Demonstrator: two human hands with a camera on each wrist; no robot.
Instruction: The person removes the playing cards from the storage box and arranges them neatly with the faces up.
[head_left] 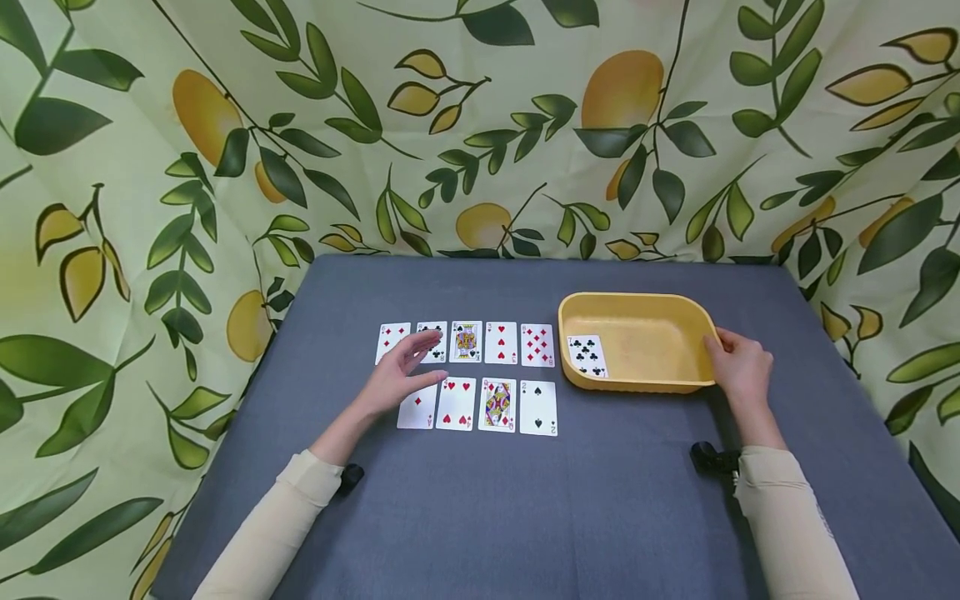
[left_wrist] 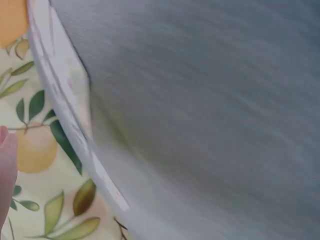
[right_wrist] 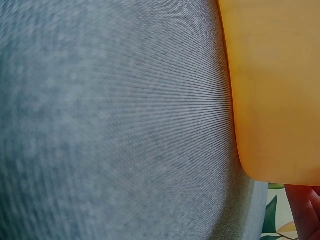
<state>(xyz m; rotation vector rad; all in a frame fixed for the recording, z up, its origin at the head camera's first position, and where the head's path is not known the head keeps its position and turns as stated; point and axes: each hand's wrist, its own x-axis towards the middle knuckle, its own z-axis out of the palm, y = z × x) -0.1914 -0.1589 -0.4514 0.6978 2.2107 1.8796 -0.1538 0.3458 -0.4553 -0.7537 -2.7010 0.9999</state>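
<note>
My left hand (head_left: pixel 401 373) hovers over the left end of two rows of face-up playing cards, fingers extended and thumb apart, holding nothing. It partly covers a club card (head_left: pixel 432 352) and a diamond card (head_left: pixel 417 410). My right hand (head_left: pixel 741 367) grips the right rim of a yellow plastic tray (head_left: pixel 660 380), thumb in front. Inside the tray, at its left end, lies a club card (head_left: pixel 587 356). The right wrist view shows the tray's side wall (right_wrist: pixel 280 100) close up, with fingers (right_wrist: pixel 302 210) at its lower edge.
The back row includes a king (head_left: pixel 467 342), a heart card (head_left: pixel 501 343) and a diamond card (head_left: pixel 537 345). In the front row are a heart card (head_left: pixel 456 404), a queen (head_left: pixel 498 406) and a two of spades (head_left: pixel 538 408). Leaf-patterned cloth (head_left: pixel 480 125) hangs behind the grey-blue table (head_left: pixel 525 517).
</note>
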